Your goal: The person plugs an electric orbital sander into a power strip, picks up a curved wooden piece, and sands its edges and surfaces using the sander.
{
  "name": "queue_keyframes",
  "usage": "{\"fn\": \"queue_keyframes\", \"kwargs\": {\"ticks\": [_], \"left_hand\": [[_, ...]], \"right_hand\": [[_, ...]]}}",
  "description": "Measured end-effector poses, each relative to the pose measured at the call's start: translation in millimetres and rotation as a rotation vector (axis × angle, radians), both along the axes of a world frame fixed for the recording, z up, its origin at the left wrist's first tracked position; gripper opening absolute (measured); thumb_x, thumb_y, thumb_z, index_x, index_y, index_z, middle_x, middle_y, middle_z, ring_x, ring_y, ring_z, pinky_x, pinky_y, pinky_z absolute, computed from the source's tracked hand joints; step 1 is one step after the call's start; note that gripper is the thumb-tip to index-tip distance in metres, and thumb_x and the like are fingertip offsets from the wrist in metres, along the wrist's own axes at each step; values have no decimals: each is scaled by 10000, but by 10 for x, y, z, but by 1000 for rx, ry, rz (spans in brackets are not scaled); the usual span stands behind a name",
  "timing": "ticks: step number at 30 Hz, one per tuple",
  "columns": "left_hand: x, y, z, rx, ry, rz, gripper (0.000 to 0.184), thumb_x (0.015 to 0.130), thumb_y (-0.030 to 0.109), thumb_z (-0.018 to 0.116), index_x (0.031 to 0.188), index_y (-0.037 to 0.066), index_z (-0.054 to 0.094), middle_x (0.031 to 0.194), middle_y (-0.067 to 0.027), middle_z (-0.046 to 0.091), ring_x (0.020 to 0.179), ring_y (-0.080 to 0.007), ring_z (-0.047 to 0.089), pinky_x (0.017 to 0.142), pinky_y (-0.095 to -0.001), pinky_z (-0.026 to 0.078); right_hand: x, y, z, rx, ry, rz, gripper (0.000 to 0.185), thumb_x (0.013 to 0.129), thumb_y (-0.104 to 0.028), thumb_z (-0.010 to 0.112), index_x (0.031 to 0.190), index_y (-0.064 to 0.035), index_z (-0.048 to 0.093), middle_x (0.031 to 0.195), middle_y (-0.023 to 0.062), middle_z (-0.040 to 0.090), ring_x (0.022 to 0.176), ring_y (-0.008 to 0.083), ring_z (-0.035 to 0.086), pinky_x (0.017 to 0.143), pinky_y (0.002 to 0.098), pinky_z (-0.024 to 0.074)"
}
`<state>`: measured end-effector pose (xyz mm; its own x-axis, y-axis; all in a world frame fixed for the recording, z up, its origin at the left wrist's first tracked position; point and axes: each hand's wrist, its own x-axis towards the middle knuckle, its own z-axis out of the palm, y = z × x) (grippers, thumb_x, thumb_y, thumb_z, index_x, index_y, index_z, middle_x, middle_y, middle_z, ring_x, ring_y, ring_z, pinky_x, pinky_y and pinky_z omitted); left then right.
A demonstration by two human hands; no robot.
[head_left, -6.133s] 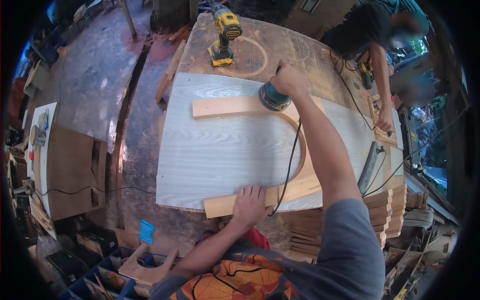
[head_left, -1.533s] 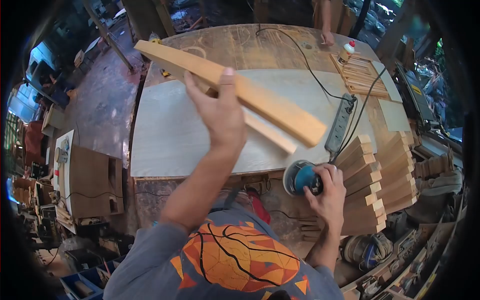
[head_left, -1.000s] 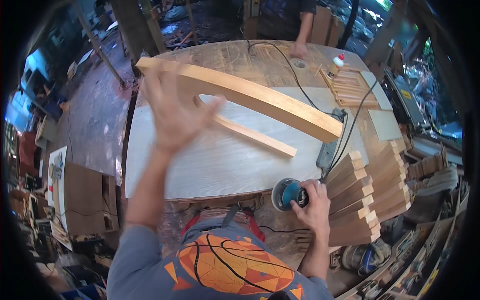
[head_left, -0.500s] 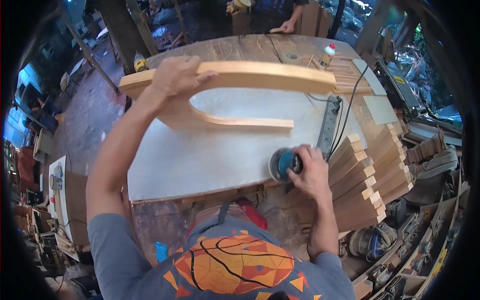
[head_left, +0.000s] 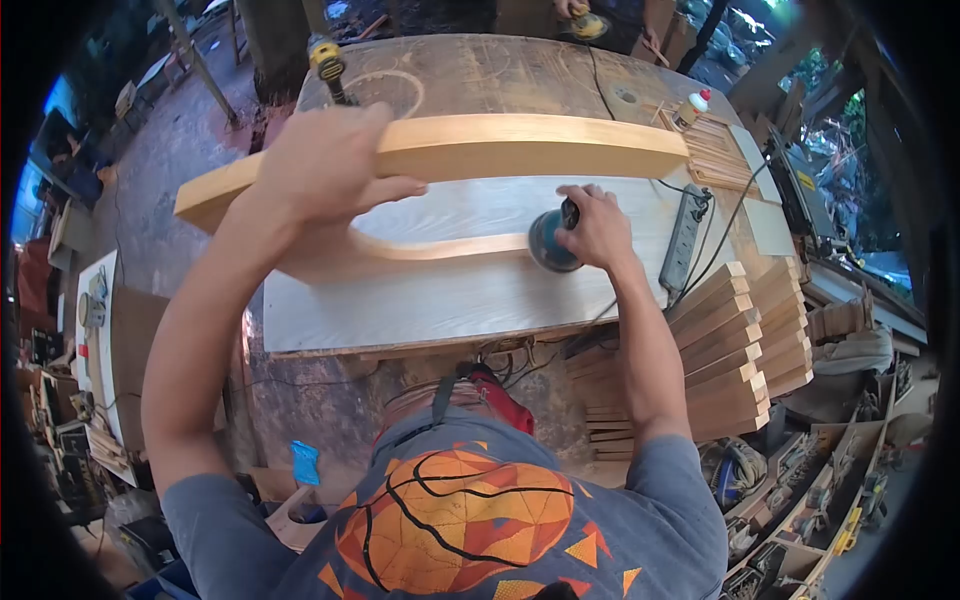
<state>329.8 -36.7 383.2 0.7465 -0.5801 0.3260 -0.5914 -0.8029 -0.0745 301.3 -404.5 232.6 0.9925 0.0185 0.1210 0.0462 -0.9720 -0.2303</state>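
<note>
My left hand (head_left: 335, 165) grips the upper edge of a U-shaped wooden piece (head_left: 540, 145), which stands on edge over a pale board (head_left: 470, 305). Its thick arm reaches right across the board, and its thinner arm lies nearer to me. Wrapped round a teal sander (head_left: 556, 240), my right hand (head_left: 597, 228) holds the tool at the end of the thinner arm. The sander's round pad faces left, against the wood's inner side or end; the exact contact is hidden.
A grey power strip (head_left: 686, 238) and stacked wood pieces (head_left: 715, 350) are on the right. Behind are a yellow drill (head_left: 328, 65), a glue bottle (head_left: 692, 108) and a slatted frame (head_left: 715, 150). A co-worker's hand (head_left: 572, 8) holds a yellow tool (head_left: 588, 25) across the table.
The wooden piece has been turned from lying flat to standing on edge, with my left hand now on its curved end. The sander has risen from the table's front edge to the thinner arm.
</note>
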Motion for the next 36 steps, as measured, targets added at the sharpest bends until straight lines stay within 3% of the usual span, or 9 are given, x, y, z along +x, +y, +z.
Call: {"fn": "queue_keyframes", "kwargs": {"ticks": [2, 7, 15, 18, 22, 27, 31, 33, 36], "left_hand": [[21, 5, 46, -4, 114, 0, 631, 809, 520, 850, 1124, 15, 641, 913, -227, 727, 927, -443, 705, 840, -524, 541], [137, -2, 14, -42, 89, 16, 601, 778, 485, 875, 1101, 15, 685, 947, -218, 754, 965, -419, 734, 865, -513, 563], [89, 20, 40, -25, 54, 13, 591, 756, 498, 874, 1034, 2, 712, 935, -219, 758, 938, -396, 748, 864, -507, 592], [108, 61, 31, -53, 41, -34, 598, 748, 515, 871, 1030, 5, 732, 945, -222, 759, 952, -394, 748, 887, -496, 594], [74, 88, 59, -64, 81, -56, 605, 754, 512, 871, 1067, 8, 749, 981, -227, 766, 990, -391, 748, 907, -482, 595], [58, 59, 61, -60, 87, 27, 544, 750, 469, 915, 1094, 58, 821, 1076, -165, 806, 1025, -348, 782, 930, -446, 622], [41, 66, 92, -51, 100, 1, 539, 753, 464, 914, 1099, 62, 820, 1073, -157, 809, 1026, -353, 782, 932, -446, 621], [75, 57, 99, -58, 186, 9, 598, 760, 499, 879, 1089, 13, 766, 1032, -227, 774, 1039, -388, 747, 938, -478, 588], [22, 64, 94, -38, 86, 9, 571, 761, 487, 909, 1096, 36, 808, 1081, -200, 795, 1047, -353, 775, 921, -447, 623]], "right_hand": [[144, 81, -68, -28, -7, -44, 578, 771, -263, 760, 1342, -214, 686, 1299, 148, 691, 1201, 415, 644, 995, 533, 574], [299, 204, -101, -111, 58, -152, 518, 775, -291, 733, 1284, -200, 702, 1224, 195, 717, 1145, 454, 684, 991, 540, 570], [378, 907, -69, -100, 56, -82, 537, 740, -340, 795, 1244, -178, 704, 1167, 182, 730, 1122, 410, 700, 970, 499, 565], [442, 1158, -26, -57, 164, -37, 534, 753, -353, 772, 1267, -227, 699, 1278, 152, 701, 1212, 383, 678, 1017, 504, 563], [483, 1355, 0, -70, 183, -27, 543, 749, -350, 773, 1271, -222, 697, 1279, 152, 702, 1222, 381, 676, 1025, 505, 561], [455, 1704, -13, -97, 172, -28, 544, 759, -336, 784, 1284, -225, 695, 1307, 159, 688, 1244, 406, 660, 1047, 516, 553], [342, 1930, 75, -100, 221, -54, 518, 812, -299, 758, 1312, -189, 675, 1351, 168, 659, 1283, 428, 624, 1062, 511, 547], [238, 1830, 131, -110, 231, -112, 500, 841, -282, 746, 1322, -171, 666, 1364, 179, 649, 1283, 428, 621, 1058, 510, 548], [253, 1571, 161, -127, 239, -198, 508, 856, -274, 745, 1342, -155, 654, 1372, 199, 642, 1279, 440, 621, 1057, 512, 546]]}}
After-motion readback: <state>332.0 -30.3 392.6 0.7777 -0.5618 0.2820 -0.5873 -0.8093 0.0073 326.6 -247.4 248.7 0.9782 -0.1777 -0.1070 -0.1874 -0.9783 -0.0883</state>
